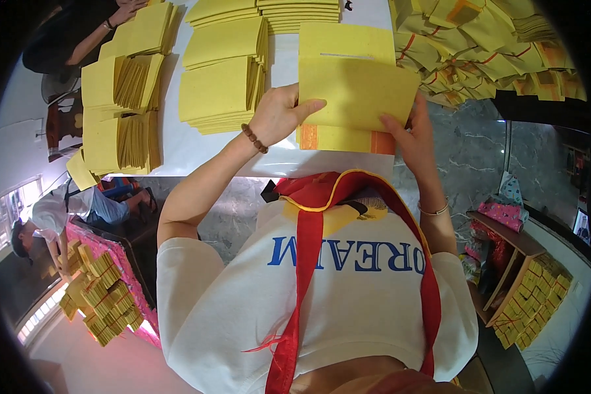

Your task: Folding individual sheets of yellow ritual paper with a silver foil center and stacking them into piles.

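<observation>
A folded sheet of yellow paper [358, 88] is held level over the near edge of the white table. My left hand [284, 113] pinches its left edge, thumb on top and fingers underneath, out of sight. At the right edge, my right hand [410, 134] grips it the same way, its fingers partly hidden behind the paper. Beneath it lies more yellow paper with orange printed blocks [340, 139] along its near side. Left of my left hand stands a stack of folded yellow paper [215, 88].
More folded stacks [138, 82] line the left of the white table [282, 161]. Tied yellow bundles [473, 49] heap up at the far right. Another person's arm [98, 41] reaches in at the far left; a second person [62, 203] handles bundles lower left. A shelf [515, 256] stands right.
</observation>
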Available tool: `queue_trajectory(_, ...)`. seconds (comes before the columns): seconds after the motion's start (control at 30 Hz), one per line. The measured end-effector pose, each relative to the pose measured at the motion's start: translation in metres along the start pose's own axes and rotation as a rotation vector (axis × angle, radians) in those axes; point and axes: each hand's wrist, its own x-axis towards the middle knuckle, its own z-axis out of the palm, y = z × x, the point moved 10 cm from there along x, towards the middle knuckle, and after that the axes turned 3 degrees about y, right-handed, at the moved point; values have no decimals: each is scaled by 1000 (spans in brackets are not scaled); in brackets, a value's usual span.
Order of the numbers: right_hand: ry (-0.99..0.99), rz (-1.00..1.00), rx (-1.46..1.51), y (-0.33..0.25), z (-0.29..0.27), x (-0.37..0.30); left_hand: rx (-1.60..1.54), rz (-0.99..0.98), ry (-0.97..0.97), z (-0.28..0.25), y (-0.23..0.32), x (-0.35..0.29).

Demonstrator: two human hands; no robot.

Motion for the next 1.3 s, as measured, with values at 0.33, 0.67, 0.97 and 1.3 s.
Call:
queue_trajectory(0.33, 109, 5, -236, -1, -7, 13, -353, -143, -9, 13, -38, 13)
queue_trajectory(0.67, 129, 92, -145, 15, -8, 23, -333, -252, -3, 9, -30, 12)
queue_trajectory(0.97, 148, 113, -215, 17, -7, 28, -380, -246, 58, 5, -26, 11)
queue_trajectory(1.3, 142, 96, -305, 12, -8, 29, 621, 556, 226, 9, 102, -5)
